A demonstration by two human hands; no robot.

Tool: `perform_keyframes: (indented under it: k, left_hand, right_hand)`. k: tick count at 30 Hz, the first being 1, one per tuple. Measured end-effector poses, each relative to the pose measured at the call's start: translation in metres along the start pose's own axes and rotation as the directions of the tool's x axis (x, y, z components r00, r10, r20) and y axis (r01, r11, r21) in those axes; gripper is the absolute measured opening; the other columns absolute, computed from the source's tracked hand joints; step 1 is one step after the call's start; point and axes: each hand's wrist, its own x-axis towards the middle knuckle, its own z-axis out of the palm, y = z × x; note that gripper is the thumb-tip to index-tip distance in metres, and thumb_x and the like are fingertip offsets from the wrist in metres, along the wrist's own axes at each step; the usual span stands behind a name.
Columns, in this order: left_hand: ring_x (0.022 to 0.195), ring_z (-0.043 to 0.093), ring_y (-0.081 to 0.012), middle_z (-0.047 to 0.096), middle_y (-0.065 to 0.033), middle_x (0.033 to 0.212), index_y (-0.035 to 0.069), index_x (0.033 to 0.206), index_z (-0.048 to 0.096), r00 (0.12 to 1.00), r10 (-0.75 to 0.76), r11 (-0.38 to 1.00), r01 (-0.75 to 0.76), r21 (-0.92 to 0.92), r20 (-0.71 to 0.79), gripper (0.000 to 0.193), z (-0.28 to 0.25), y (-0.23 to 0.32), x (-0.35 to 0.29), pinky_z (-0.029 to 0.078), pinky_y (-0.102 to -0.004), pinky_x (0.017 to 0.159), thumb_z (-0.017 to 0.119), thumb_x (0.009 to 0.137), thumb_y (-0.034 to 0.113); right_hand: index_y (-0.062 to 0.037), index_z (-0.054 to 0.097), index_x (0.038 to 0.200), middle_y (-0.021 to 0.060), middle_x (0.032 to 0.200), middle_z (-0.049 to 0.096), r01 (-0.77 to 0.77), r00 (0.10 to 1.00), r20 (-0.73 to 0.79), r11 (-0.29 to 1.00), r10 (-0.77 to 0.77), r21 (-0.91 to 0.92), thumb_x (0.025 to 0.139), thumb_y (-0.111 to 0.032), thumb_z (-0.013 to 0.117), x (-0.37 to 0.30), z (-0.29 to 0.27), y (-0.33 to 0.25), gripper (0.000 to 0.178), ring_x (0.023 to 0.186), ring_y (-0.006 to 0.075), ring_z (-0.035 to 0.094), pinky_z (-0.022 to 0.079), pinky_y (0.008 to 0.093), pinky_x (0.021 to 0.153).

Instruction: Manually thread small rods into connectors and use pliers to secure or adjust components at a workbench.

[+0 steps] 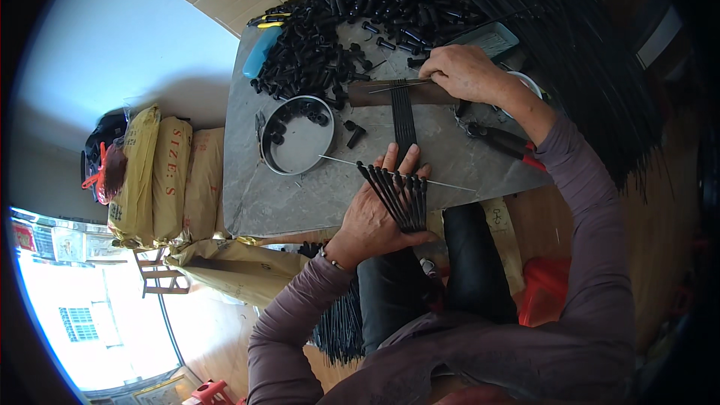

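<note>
My left hand (367,214) is closed around a fanned row of thin black strands with knobbed ends (391,191), near the table's front edge. A thin metal rod (345,161) runs crosswise at the knobs and out past both sides of the hand. Beyond my fingertips the strands lie side by side as a flat black band (403,116), reaching over a dark brown strip (367,94). At the strip's right end my right hand (465,73) pinches what looks like a thin rod; its fingertips partly hide it.
A round metal tin (264,142) with black caps stands on the grey table (255,202). Black bolt-like pieces (307,52) are heaped behind. Red-handled pliers (502,142) lie at right, beside long black strands (585,67). Yellow sacks (171,172) stand left.
</note>
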Motion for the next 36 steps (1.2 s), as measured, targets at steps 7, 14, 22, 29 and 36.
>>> perform_keyframes:
  k: [7, 14, 22, 29, 36]
  left_hand:
    - [0.142, 0.017, -0.0411, 0.025, -0.0188, 0.152, 0.006, 0.139, 0.041, 1.000, 0.000, 1.000, 0.000, -0.008, -0.002, 0.099, -0.001, 0.000, -0.001, 0.020, -0.0496, 0.113, 0.076, 0.062, 0.057]
    - [0.142, 0.017, -0.0411, 0.025, -0.0187, 0.152, 0.007, 0.140, 0.039, 1.000, -0.001, 1.000, 0.001, -0.012, -0.009, 0.100, 0.000, 0.000, -0.001, 0.020, -0.0499, 0.113, 0.077, 0.062, 0.056]
    - [0.142, 0.018, -0.0413, 0.024, -0.0179, 0.152, 0.008, 0.141, 0.038, 1.000, -0.001, 1.000, 0.001, -0.009, -0.006, 0.101, 0.002, -0.001, -0.002, 0.021, -0.0505, 0.113, 0.077, 0.061, 0.057]
    - [0.141, 0.018, -0.0412, 0.023, -0.0177, 0.152, 0.008, 0.141, 0.037, 1.000, -0.008, 1.000, 0.008, -0.021, -0.003, 0.102, -0.001, 0.001, -0.001, 0.021, -0.0512, 0.113, 0.077, 0.061, 0.057]
    - [0.142, 0.018, -0.0408, 0.024, -0.0178, 0.152, 0.007, 0.140, 0.038, 0.999, 0.007, 1.000, -0.007, -0.012, -0.035, 0.102, 0.001, -0.001, -0.003, 0.022, -0.0496, 0.113, 0.076, 0.061, 0.058]
  right_hand:
    - [-0.0107, 0.073, 0.095, 0.0097, 0.095, 0.069, 0.004, 1.000, -0.005, 1.000, -0.003, 0.012, 0.085, -0.010, 0.052, -0.001, -0.002, -0.004, 0.023, 0.092, 0.0283, 0.065, 0.050, 0.0407, 0.080]
    - [-0.0101, 0.073, 0.094, 0.0095, 0.094, 0.069, 0.024, 1.000, -0.002, 1.000, -0.024, -0.007, 0.085, -0.009, 0.052, 0.004, 0.002, -0.006, 0.022, 0.092, 0.0279, 0.065, 0.050, 0.0402, 0.080]
    - [-0.0066, 0.070, 0.092, 0.0089, 0.092, 0.066, 0.052, 0.997, 0.060, 0.996, -0.056, 0.074, 0.085, -0.013, 0.055, 0.020, 0.006, 0.001, 0.018, 0.091, 0.0280, 0.063, 0.048, 0.0398, 0.081]
    - [-0.0058, 0.068, 0.091, 0.0126, 0.089, 0.068, 0.078, 0.997, 0.020, 0.996, -0.079, 0.047, 0.083, -0.009, 0.056, 0.027, 0.019, -0.008, 0.015, 0.088, 0.0306, 0.065, 0.050, 0.0412, 0.078]
    - [-0.0013, 0.064, 0.095, 0.0144, 0.087, 0.067, 0.079, 0.992, -0.116, 0.963, -0.050, 0.257, 0.082, -0.007, 0.058, 0.027, 0.020, -0.008, 0.015, 0.085, 0.0314, 0.064, 0.049, 0.0404, 0.076]
